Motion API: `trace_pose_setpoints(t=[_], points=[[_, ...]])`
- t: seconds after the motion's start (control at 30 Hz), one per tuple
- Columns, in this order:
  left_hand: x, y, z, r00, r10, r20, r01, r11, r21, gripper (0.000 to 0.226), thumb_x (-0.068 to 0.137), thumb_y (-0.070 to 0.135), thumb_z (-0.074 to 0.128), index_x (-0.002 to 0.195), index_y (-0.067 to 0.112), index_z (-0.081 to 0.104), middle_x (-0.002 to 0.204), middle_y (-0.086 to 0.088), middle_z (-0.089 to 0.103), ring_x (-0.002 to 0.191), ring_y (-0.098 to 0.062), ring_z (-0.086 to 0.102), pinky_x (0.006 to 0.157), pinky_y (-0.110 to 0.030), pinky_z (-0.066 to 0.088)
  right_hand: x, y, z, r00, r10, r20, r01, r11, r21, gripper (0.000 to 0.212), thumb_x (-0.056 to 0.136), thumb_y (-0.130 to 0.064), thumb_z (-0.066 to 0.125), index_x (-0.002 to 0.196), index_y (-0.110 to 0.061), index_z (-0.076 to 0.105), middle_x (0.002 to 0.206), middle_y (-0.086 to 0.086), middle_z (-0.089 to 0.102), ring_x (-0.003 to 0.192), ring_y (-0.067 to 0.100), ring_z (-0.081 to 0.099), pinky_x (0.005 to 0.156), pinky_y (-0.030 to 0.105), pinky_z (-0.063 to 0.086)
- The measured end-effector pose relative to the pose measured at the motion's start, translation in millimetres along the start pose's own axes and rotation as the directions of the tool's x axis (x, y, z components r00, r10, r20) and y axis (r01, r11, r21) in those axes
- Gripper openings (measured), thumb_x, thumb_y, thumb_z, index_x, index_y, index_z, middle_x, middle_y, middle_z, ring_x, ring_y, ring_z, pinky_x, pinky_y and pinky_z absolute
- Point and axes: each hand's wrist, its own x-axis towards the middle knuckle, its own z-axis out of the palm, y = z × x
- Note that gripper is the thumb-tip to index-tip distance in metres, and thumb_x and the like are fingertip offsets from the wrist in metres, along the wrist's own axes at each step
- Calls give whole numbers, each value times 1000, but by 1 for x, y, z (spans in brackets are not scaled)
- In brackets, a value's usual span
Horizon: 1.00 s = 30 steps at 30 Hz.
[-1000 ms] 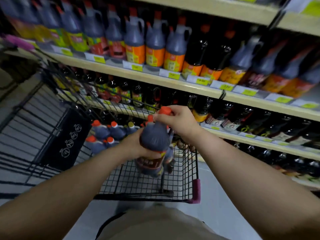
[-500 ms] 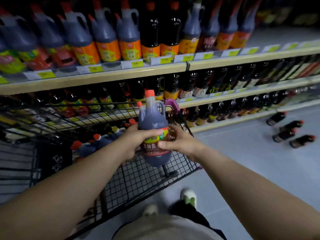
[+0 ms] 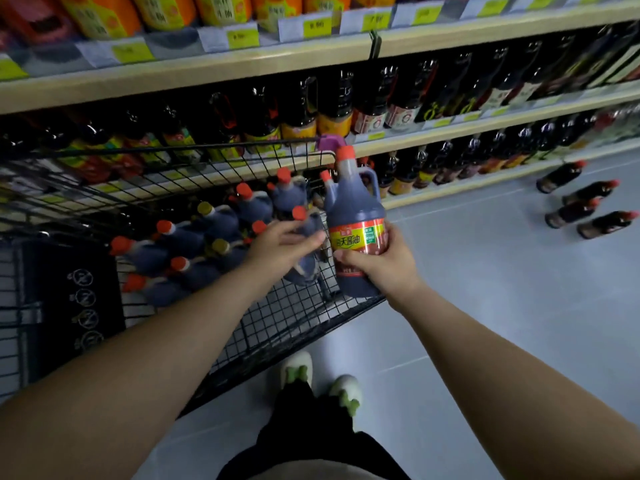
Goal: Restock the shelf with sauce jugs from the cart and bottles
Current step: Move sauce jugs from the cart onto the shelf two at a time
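While the head view is the only one on offer, it shows enough: the right hand [image 3: 384,268] grips one sauce jug [image 3: 356,209] round its label, fingers and thumb curled about the body, the jug upright and just beside the corner of the cart [image 3: 242,327]. The left hand [image 3: 280,247] hovers over the basket with fingers loosely extended and holding nothing, close above the other jugs [image 3: 214,223] lying inside.

The shelf [image 3: 207,69] runs behind, its tiers full of dark bottles.

As I judge it, the main risk is the single-handed hold – a full jug gripped on a smooth label, not by its handle, could slide or tip on the lift. Its base also sits near the cart's wire edge and might catch. Loose bottles [image 3: 588,206] lie on the floor to the right – a step that way could kick or roll them.
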Motion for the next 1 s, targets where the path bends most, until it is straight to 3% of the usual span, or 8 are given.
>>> trace_pose_setpoints(t=[0.17, 0.3, 0.47, 0.6, 0.7, 0.8, 0.9, 1.0], points=[[14, -56, -8, 969, -15, -247, 51, 989, 141, 71, 71, 31, 82, 130, 13, 47, 101, 4, 57, 101, -19, 59, 78, -30, 47, 19, 17, -5, 996, 8, -86, -12, 999, -48, 96, 36, -46, 87, 122, -21, 51, 103, -1, 70, 90, 18, 70, 84, 46, 58], [42, -101, -3, 976, -72, -206, 113, 974, 195, 87, 63, 14, 88, 135, 12, 40, 117, 3, 56, 111, -18, 56, 83, -26, 50, 33, 36, -2, 994, -16, -104, 6, 996, -89, 81, 41, -42, 85, 113, -29, 50, 100, -4, 69, 90, 17, 70, 84, 46, 58], [73, -151, 4, 978, -186, -93, 204, 940, 273, 99, 56, 5, 90, 139, 11, 36, 139, -3, 44, 127, -22, 42, 103, -40, 43, 47, 60, 4, 991, -52, -120, 38, 992, -121, 75, 53, -31, 90, 114, -30, 47, 100, -7, 67, 90, 14, 69, 83, 44, 58], [93, -170, 21, 977, -148, -152, 183, 952, 245, 97, 61, 12, 89, 139, 7, 32, 129, 6, 43, 115, -8, 44, 89, -12, 40, 58, 70, 14, 990, -82, -118, 60, 982, -179, 87, 50, -38, 90, 124, -24, 46, 102, -8, 67, 89, 11, 68, 82, 39, 59], [95, -189, 41, 959, -94, -269, 153, 967, 205, 114, 43, 43, 94, 137, 19, 33, 128, 9, 56, 111, -9, 56, 94, -26, 49, 63, 75, 16, 987, -64, -147, 37, 983, -178, 88, 47, -43, 89, 122, -26, 46, 103, -8, 67, 89, 11, 68, 81, 39, 59], [96, -186, 62, 904, -81, -420, 106, 994, 37, 108, 50, 26, 94, 136, 17, 29, 133, 1, 52, 115, -12, 54, 98, -25, 45, 67, 77, 16, 985, -47, -168, 27, 992, -124, 85, 48, -40, 89, 119, -28, 45, 103, -8, 67, 89, 11, 68, 81, 39, 59], [101, -179, 74, 868, -52, -495, 71, 997, 19, 100, 54, 23, 92, 135, 13, 34, 132, -1, 54, 114, -14, 56, 97, -23, 45, 69, 78, 16, 983, -42, -178, 23, 994, -108, 85, 50, -38, 90, 121, -26, 46, 103, -8, 67, 88, 11, 69, 80, 39, 60], [101, -181, 70, 865, -33, -500, 58, 998, 36, 94, 57, 24, 91, 134, 15, 37, 122, 9, 54, 106, -7, 55, 81, -2, 38, 69, 78, 16, 983, -46, -177, 28, 994, -103, 80, 49, -38, 90, 115, -31, 44, 102, -8, 67, 88, 12, 68, 80, 39, 59]])
